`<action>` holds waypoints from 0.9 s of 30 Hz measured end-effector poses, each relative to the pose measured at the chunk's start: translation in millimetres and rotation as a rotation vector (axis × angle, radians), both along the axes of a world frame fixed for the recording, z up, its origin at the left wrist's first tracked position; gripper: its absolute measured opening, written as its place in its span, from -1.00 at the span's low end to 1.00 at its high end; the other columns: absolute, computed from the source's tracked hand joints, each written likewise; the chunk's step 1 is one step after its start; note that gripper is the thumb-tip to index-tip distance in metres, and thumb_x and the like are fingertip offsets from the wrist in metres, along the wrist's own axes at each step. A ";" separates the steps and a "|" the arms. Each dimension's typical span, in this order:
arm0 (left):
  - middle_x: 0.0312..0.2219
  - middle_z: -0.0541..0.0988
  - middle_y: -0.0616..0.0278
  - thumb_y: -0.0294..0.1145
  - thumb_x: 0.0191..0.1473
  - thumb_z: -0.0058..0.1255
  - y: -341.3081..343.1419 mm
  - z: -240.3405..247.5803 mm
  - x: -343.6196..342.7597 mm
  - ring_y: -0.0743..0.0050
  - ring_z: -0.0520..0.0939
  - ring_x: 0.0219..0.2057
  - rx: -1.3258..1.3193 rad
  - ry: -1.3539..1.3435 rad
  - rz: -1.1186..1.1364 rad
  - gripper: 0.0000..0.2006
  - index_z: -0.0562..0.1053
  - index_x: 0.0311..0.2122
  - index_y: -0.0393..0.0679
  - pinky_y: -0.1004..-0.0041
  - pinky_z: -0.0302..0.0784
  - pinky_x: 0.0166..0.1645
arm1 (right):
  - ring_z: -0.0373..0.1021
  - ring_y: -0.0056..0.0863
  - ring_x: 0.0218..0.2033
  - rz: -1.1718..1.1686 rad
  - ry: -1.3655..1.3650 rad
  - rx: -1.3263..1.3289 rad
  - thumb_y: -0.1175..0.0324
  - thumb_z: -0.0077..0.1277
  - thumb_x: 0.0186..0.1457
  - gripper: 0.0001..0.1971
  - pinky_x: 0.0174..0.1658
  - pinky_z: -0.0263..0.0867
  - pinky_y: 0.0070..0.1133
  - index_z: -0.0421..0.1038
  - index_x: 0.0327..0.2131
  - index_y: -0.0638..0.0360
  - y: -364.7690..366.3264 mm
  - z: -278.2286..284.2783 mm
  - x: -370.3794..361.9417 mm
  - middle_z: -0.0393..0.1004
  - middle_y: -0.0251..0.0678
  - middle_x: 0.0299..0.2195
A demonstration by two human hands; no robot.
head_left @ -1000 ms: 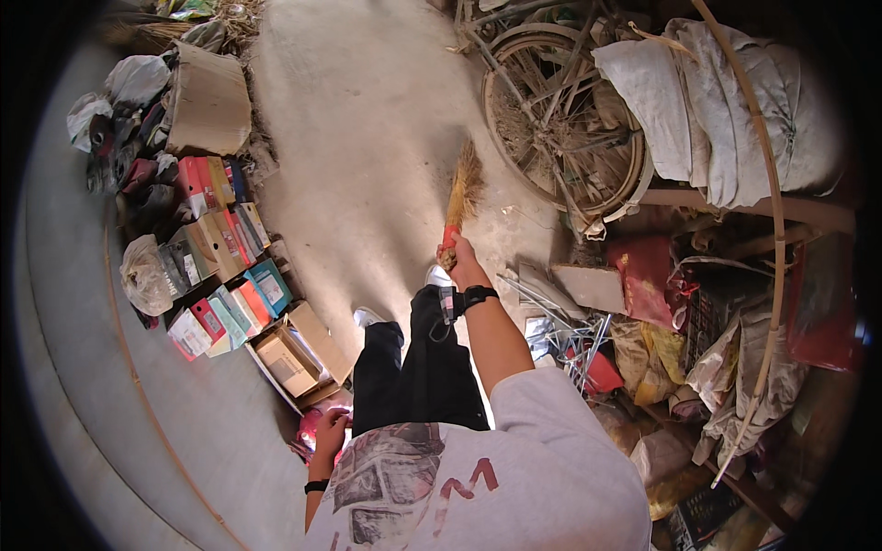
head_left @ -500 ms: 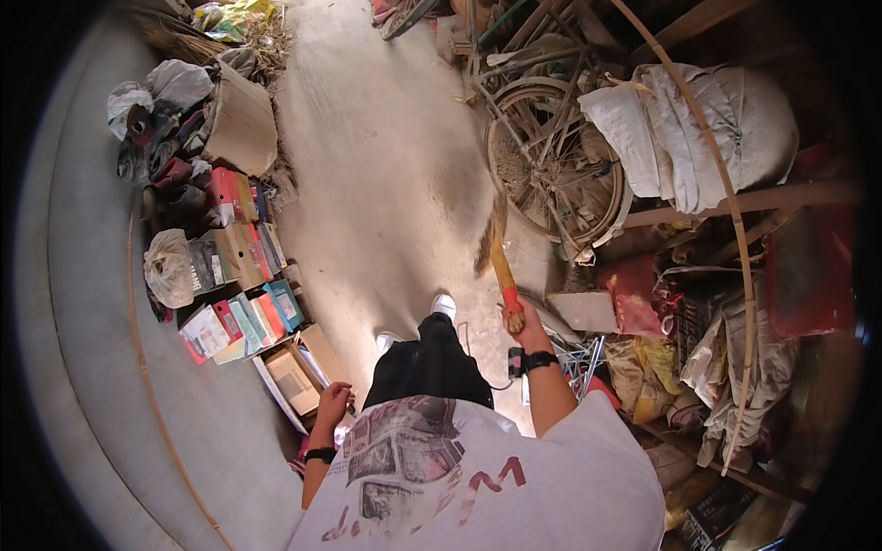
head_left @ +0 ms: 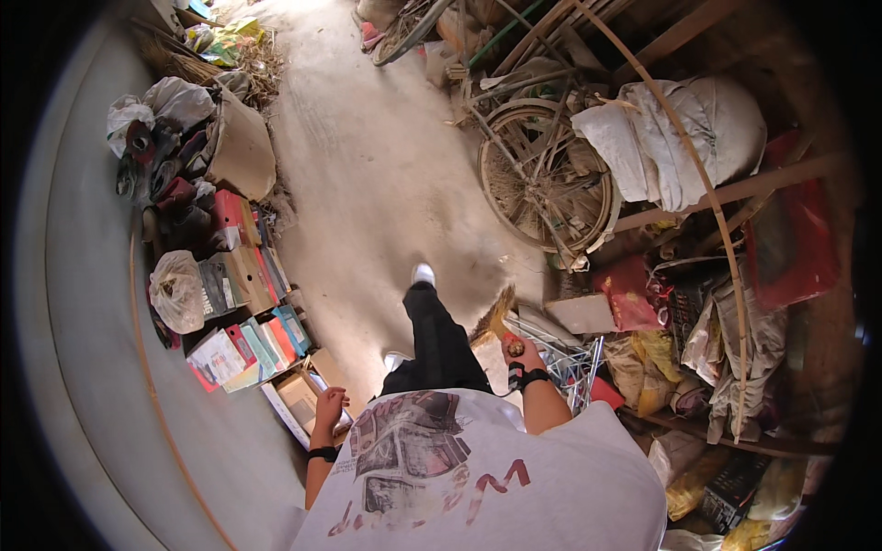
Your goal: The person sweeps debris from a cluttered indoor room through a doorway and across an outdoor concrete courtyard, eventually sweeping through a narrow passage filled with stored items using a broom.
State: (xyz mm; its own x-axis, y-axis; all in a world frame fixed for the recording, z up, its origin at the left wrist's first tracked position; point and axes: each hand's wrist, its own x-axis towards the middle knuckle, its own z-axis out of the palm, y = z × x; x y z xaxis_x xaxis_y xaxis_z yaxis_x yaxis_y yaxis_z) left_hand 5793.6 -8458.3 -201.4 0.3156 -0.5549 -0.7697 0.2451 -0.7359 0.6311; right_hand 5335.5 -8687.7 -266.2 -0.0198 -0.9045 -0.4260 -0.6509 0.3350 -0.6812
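My right hand (head_left: 513,356) is closed round the handle of a short straw broom. The broom's yellowish bristles (head_left: 497,310) point forward and a little left, low beside my right leg. The butt of its handle shows above my fist. My left hand (head_left: 332,401) hangs at my left side near some cardboard boxes, its fingers loosely bent and nothing visible in them. Each wrist has a black band.
Shoe boxes (head_left: 246,335), a cardboard sheet (head_left: 243,147) and plastic bags (head_left: 176,292) line the left wall. On the right are a dusty bicycle wheel (head_left: 549,179), a white sack (head_left: 675,138), a metal rack (head_left: 581,367) and a long bamboo pole (head_left: 703,174).
I have stepped forward along the concrete floor, one foot now ahead of the other. The broom has come nearer my body and tilted, its handle foreshortened.
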 end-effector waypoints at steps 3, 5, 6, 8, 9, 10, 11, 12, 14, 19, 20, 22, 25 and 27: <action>-0.57 0.48 0.13 -0.42 -0.06 -0.22 7.9 -12.0 19.1 0.46 0.51 -0.58 0.074 -0.022 0.080 -0.80 0.39 -0.35 -0.27 0.54 0.41 -0.50 | 0.33 -0.52 -0.46 0.058 -0.284 0.131 0.52 -0.15 -0.07 -0.83 -0.37 0.35 -0.64 0.24 -0.33 0.36 -57.2 43.9 83.2 0.34 -0.22 -0.51; -0.61 0.47 0.12 -0.47 -0.09 -0.22 -21.6 19.7 30.1 0.42 0.50 -0.58 0.125 -0.044 0.106 -0.81 0.38 -0.38 -0.33 0.54 0.41 -0.47 | 0.34 -0.48 -0.52 -0.521 -0.872 0.527 0.49 -0.14 -0.08 -0.86 -0.44 0.36 -0.64 0.26 -0.38 0.32 -106.7 -6.1 109.4 0.33 -0.24 -0.56; -0.60 0.47 0.13 -0.47 -0.09 -0.22 -33.7 29.0 38.0 0.42 0.50 -0.57 0.118 -0.088 0.045 -0.81 0.39 -0.37 -0.33 0.54 0.41 -0.46 | 0.34 -0.46 -0.55 -1.184 -1.375 0.926 0.48 -0.14 -0.08 -0.87 -0.48 0.37 -0.63 0.26 -0.40 0.31 -128.6 -65.9 113.2 0.32 -0.25 -0.58; -0.60 0.47 0.13 -0.47 -0.08 -0.23 -49.9 41.3 54.0 0.42 0.50 -0.56 0.124 -0.184 -0.063 -0.81 0.39 -0.37 -0.32 0.54 0.41 -0.45 | 0.33 -0.43 -0.62 -1.146 -1.498 1.004 0.47 -0.15 -0.09 -0.92 -0.55 0.36 -0.62 0.25 -0.46 0.26 -182.4 -84.8 169.8 0.30 -0.27 -0.62; -0.58 0.47 0.14 -0.46 -0.07 -0.22 -51.6 40.9 60.0 0.42 0.51 -0.54 0.123 -0.172 -0.031 -0.82 0.39 -0.37 -0.29 0.53 0.42 -0.44 | 0.32 -0.44 -0.63 -1.164 -1.479 0.977 0.47 -0.16 -0.09 -0.92 -0.55 0.36 -0.62 0.24 -0.47 0.26 -209.4 -88.6 200.3 0.30 -0.27 -0.63; -0.57 0.47 0.15 -0.45 -0.07 -0.21 -67.9 47.6 65.3 0.43 0.51 -0.52 0.120 -0.184 -0.042 -0.82 0.39 -0.37 -0.28 0.53 0.41 -0.44 | 0.32 -0.45 -0.64 -1.175 -1.471 0.938 0.46 -0.16 -0.08 -0.93 -0.56 0.35 -0.62 0.23 -0.48 0.25 -237.8 -91.3 228.6 0.30 -0.28 -0.64; -0.57 0.47 0.16 -0.45 -0.07 -0.20 -84.4 54.7 71.0 0.44 0.51 -0.52 0.178 -0.162 -0.008 -0.82 0.39 -0.36 -0.28 0.54 0.40 -0.44 | 0.31 -0.46 -0.64 -1.196 -1.423 0.933 0.45 -0.16 -0.08 -0.93 -0.56 0.34 -0.63 0.22 -0.49 0.24 -261.9 -90.9 253.3 0.29 -0.28 -0.65; -0.56 0.47 0.17 -0.44 -0.07 -0.19 -103.0 60.7 76.4 0.45 0.51 -0.51 0.233 -0.140 0.031 -0.83 0.39 -0.36 -0.28 0.55 0.39 -0.44 | 0.31 -0.46 -0.65 -1.209 -1.373 0.927 0.44 -0.16 -0.08 -0.92 -0.57 0.34 -0.63 0.21 -0.50 0.23 -284.3 -88.3 274.9 0.29 -0.28 -0.65; -0.56 0.47 0.19 -0.46 -0.07 -0.18 -145.7 67.0 84.7 0.47 0.50 -0.51 0.278 -0.107 0.139 -0.84 0.38 -0.36 -0.28 0.57 0.38 -0.43 | 0.30 -0.47 -0.66 -1.212 -1.319 0.941 0.42 -0.17 -0.07 -0.90 -0.57 0.33 -0.63 0.20 -0.49 0.24 -324.4 -82.7 310.6 0.28 -0.29 -0.66; -0.56 0.45 0.23 -0.49 -0.07 -0.16 -238.0 76.1 88.6 0.52 0.48 -0.50 0.186 -0.037 0.237 -0.84 0.38 -0.33 -0.28 0.60 0.37 -0.37 | 0.28 -0.48 -0.65 -1.160 -1.262 1.078 0.35 -0.18 -0.02 -0.83 -0.57 0.33 -0.64 0.17 -0.43 0.27 -379.8 -70.9 351.9 0.25 -0.27 -0.63; -0.56 0.45 0.23 -0.49 -0.07 -0.16 -244.0 73.0 86.6 0.52 0.48 -0.50 0.153 -0.039 0.240 -0.84 0.38 -0.33 -0.28 0.60 0.37 -0.37 | 0.29 -0.49 -0.64 -1.115 -1.248 1.101 0.34 -0.18 -0.02 -0.82 -0.57 0.33 -0.65 0.17 -0.42 0.27 -384.0 -68.3 356.3 0.25 -0.26 -0.62; -0.56 0.45 0.23 -0.49 -0.07 -0.16 -254.3 67.5 82.4 0.52 0.48 -0.49 0.080 -0.056 0.249 -0.83 0.38 -0.32 -0.28 0.59 0.38 -0.35 | 0.29 -0.51 -0.63 -1.018 -1.229 1.151 0.32 -0.18 -0.01 -0.80 -0.56 0.34 -0.66 0.16 -0.40 0.28 -389.2 -63.7 363.6 0.26 -0.26 -0.60; -0.56 0.46 0.20 -0.49 -0.06 -0.17 -251.4 66.9 79.5 0.51 0.49 -0.49 0.125 -0.041 0.264 -0.83 0.38 -0.32 -0.30 0.57 0.40 -0.34 | 0.29 -0.55 -0.62 -0.931 -1.238 1.206 0.27 -0.18 0.01 -0.75 -0.55 0.34 -0.68 0.15 -0.36 0.29 -398.2 -53.3 371.9 0.27 -0.26 -0.57; -0.55 0.47 0.17 -0.48 -0.05 -0.17 -223.6 50.9 74.7 0.49 0.50 -0.49 0.096 -0.018 0.306 -0.83 0.38 -0.32 -0.29 0.55 0.41 -0.33 | 0.29 -0.55 -0.63 -0.883 -1.189 1.248 0.23 -0.17 0.03 -0.72 -0.56 0.33 -0.68 0.13 -0.33 0.26 -397.0 -42.1 381.4 0.28 -0.26 -0.58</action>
State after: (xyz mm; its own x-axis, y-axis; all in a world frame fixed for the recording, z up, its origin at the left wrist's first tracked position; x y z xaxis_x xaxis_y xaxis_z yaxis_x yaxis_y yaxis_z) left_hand 5868.3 -8682.0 -150.5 0.4713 -0.3568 -0.8066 0.4538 -0.6861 0.5686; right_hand 5717.0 -9084.7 -308.3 0.5109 -0.0255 -0.8593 0.4905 0.8295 0.2671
